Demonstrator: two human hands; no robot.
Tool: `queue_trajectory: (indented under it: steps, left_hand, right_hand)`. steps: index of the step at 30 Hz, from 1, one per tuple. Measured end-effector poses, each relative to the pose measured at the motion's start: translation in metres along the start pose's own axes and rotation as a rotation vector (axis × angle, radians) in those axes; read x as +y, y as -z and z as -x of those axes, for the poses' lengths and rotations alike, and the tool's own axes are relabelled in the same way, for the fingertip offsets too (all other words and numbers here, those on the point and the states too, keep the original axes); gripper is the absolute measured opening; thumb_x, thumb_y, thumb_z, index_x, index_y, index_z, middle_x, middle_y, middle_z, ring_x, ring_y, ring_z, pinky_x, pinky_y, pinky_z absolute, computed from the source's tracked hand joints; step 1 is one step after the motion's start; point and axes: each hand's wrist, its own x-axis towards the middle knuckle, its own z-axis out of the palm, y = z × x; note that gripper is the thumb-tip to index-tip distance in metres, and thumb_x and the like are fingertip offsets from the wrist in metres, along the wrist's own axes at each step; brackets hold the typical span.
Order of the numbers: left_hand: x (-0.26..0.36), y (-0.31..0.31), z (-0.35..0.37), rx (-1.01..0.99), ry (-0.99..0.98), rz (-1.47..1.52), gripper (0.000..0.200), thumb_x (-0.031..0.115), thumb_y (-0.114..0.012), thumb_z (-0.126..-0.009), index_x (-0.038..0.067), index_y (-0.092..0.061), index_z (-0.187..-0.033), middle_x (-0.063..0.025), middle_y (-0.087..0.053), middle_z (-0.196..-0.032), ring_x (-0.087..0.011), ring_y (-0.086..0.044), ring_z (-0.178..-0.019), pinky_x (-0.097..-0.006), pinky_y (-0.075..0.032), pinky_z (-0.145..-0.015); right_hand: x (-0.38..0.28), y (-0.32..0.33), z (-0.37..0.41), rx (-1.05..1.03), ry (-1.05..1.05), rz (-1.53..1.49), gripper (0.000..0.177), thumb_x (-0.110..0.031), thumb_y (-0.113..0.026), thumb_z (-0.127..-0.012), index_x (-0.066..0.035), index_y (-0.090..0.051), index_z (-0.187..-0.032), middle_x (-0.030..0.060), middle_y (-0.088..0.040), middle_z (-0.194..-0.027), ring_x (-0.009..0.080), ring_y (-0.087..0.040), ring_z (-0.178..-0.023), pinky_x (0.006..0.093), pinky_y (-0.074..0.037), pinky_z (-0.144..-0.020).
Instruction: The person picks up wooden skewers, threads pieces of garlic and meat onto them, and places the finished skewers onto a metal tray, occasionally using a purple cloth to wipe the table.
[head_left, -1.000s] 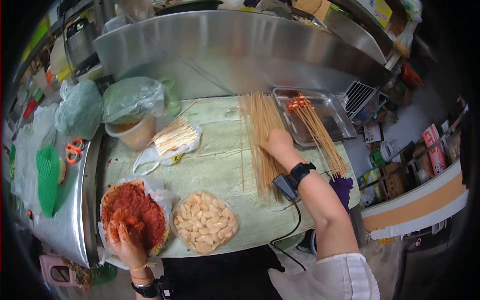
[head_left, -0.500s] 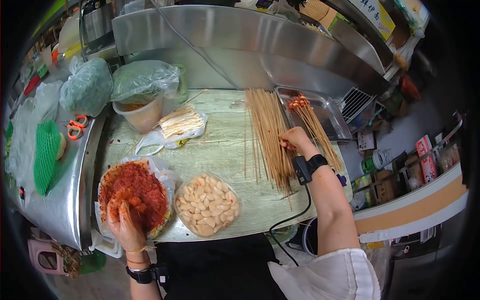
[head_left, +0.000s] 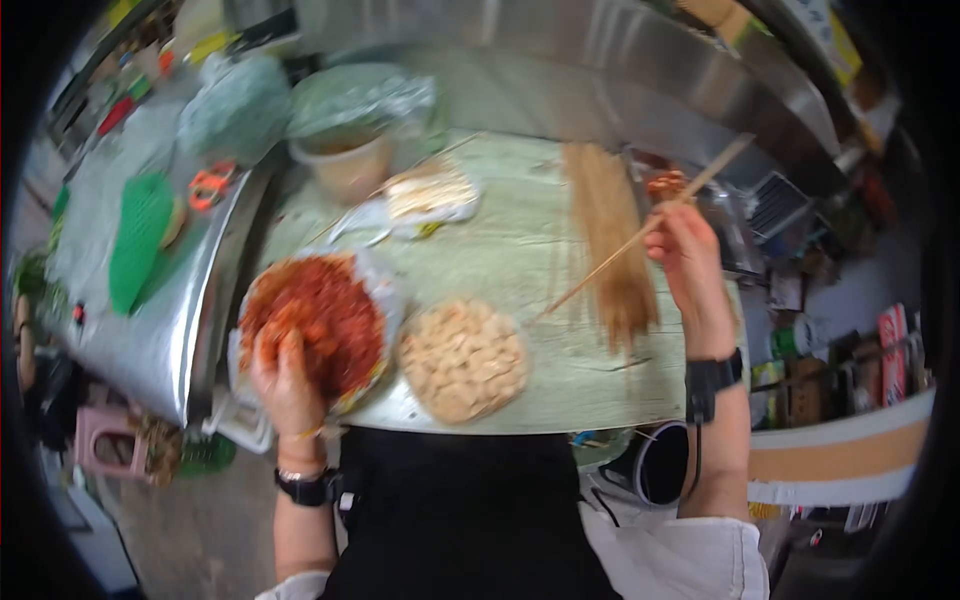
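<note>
My right hand (head_left: 688, 258) pinches a bamboo skewer (head_left: 605, 262), which slants from upper right to lower left above the table. Below it lies a thick bundle of bare bamboo skewers (head_left: 603, 220). My left hand (head_left: 290, 385) is in a bowl of red, chili-coated mixture (head_left: 350, 315), its fingers bent and smeared red around something I cannot make out. To the right of this bowl stands a clear container of pale, rounded pieces (head_left: 465, 360). Red-tipped skewers (head_left: 665, 183) lie in a metal tray (head_left: 738, 225), partly hidden behind my right hand. Motion blurs the view.
White strips (head_left: 432, 195) lie on a plastic bag at the table's back. A bag-topped tub (head_left: 350, 165) stands behind them. Orange-handled scissors (head_left: 210, 186) and a green mesh net (head_left: 140, 240) lie on the metal counter at left. A metal wall (head_left: 520, 85) borders the back.
My right hand has lifted a skewer from the bundle and moved right. My left hand stays in the red mixture. The whole view has shifted as the head turned.
</note>
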Motion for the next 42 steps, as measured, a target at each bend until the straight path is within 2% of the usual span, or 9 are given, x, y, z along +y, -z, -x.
queue_trajectory:
  steps: [6, 11, 16, 18, 24, 27, 35, 39, 42]
  left_hand:
    - [-0.003, -0.001, -0.001, -0.03, 0.052, 0.175, 0.02, 0.008, -0.053, -0.091, -0.001, -0.058, -0.108, -0.0015, -0.06, -0.094, -0.005, -0.052, -0.074, -0.017, -0.042, -0.061]
    - [0.011, 0.025, -0.018, -0.049, 0.014, 0.376, 0.031, 0.01, -0.054, -0.091, -0.003, -0.052, -0.119, -0.0129, -0.061, -0.109, -0.0213, -0.062, -0.088, -0.0333, -0.054, -0.07]
    - [0.042, 0.045, -0.033, -0.027, 0.026, 0.248, 0.031, 0.007, -0.054, -0.09, -0.007, -0.051, -0.117, -0.0123, -0.061, -0.105, -0.0191, -0.062, -0.09, -0.0307, -0.054, -0.076]
    - [0.042, 0.054, -0.037, -0.059, 0.034, 0.056, 0.028, 0.002, -0.054, -0.088, -0.008, -0.054, -0.114, -0.0116, -0.063, -0.101, -0.0175, -0.063, -0.088, -0.0291, -0.053, -0.077]
    - [0.024, 0.07, -0.065, -0.152, -0.144, -0.53, 0.018, 0.0, -0.06, -0.079, -0.002, -0.066, -0.096, -0.011, -0.067, -0.092, -0.0188, -0.064, -0.08, -0.03, -0.052, -0.072]
    - [0.034, 0.051, -0.085, -0.456, -0.377, -0.977, 0.02, 0.011, -0.067, -0.069, 0.007, -0.067, -0.088, -0.0158, -0.063, -0.084, -0.0324, -0.061, -0.076, -0.038, -0.049, -0.07]
    - [0.017, 0.014, -0.11, -0.797, -0.59, -1.62, 0.013, 0.017, -0.067, -0.068, 0.007, -0.063, -0.076, -0.0158, -0.06, -0.077, -0.0357, -0.058, -0.075, -0.0437, -0.047, -0.07]
    - [0.009, 0.017, -0.115, -0.724, -0.536, -1.753, 0.015, 0.016, -0.066, -0.069, 0.006, -0.065, -0.08, -0.017, -0.061, -0.08, -0.0363, -0.058, -0.077, -0.0443, -0.047, -0.069]
    - [0.009, 0.041, -0.122, -0.614, -0.489, -1.405, 0.017, 0.014, -0.065, -0.072, 0.003, -0.066, -0.085, -0.016, -0.062, -0.08, -0.0303, -0.061, -0.076, -0.0395, -0.048, -0.067]
  right_hand:
    - [0.024, -0.093, 0.082, -0.098, 0.143, -0.007, 0.011, -0.012, -0.055, -0.092, -0.001, -0.056, -0.093, 0.0057, -0.059, -0.087, 0.0118, -0.06, -0.068, 0.021, -0.048, -0.061]
    - [0.049, -0.121, 0.111, -0.29, 0.189, -0.062, 0.006, -0.004, -0.054, -0.089, 0.001, -0.056, -0.092, 0.0067, -0.055, -0.088, 0.0122, -0.057, -0.065, 0.0223, -0.047, -0.06]
    - [0.039, -0.117, 0.12, -0.388, 0.123, -0.001, 0.009, -0.003, -0.051, -0.089, 0.002, -0.057, -0.087, 0.0064, -0.053, -0.082, 0.0117, -0.055, -0.062, 0.0222, -0.045, -0.058]
    - [0.037, -0.11, 0.121, -0.475, -0.075, 0.087, 0.015, -0.007, -0.049, -0.091, 0.003, -0.057, -0.084, 0.0065, -0.053, -0.077, 0.0119, -0.054, -0.059, 0.0227, -0.043, -0.056]
    - [0.027, -0.094, 0.122, -0.31, -0.032, 0.037, 0.032, -0.023, -0.044, -0.096, 0.001, -0.055, -0.078, 0.0071, -0.051, -0.075, 0.0122, -0.051, -0.058, 0.0241, -0.046, -0.052]
    - [0.028, -0.085, 0.118, -0.178, 0.069, -0.032, 0.03, -0.022, -0.042, -0.096, 0.0, -0.053, -0.079, 0.0081, -0.05, -0.077, 0.0118, -0.05, -0.063, 0.0233, -0.047, -0.047]
    - [0.035, -0.078, 0.116, -0.156, 0.044, -0.046, 0.03, -0.021, -0.041, -0.097, 0.0, -0.053, -0.079, 0.008, -0.05, -0.075, 0.0119, -0.05, -0.059, 0.0227, -0.045, -0.047]
    - [0.034, -0.076, 0.117, -0.134, 0.07, -0.056, 0.029, -0.02, -0.041, -0.097, 0.0, -0.053, -0.08, 0.0081, -0.05, -0.075, 0.0121, -0.05, -0.056, 0.0226, -0.044, -0.047]
    - [0.031, -0.074, 0.118, -0.14, 0.07, -0.059, 0.029, -0.019, -0.041, -0.097, 0.0, -0.053, -0.08, 0.0083, -0.05, -0.075, 0.012, -0.05, -0.057, 0.0228, -0.044, -0.047]
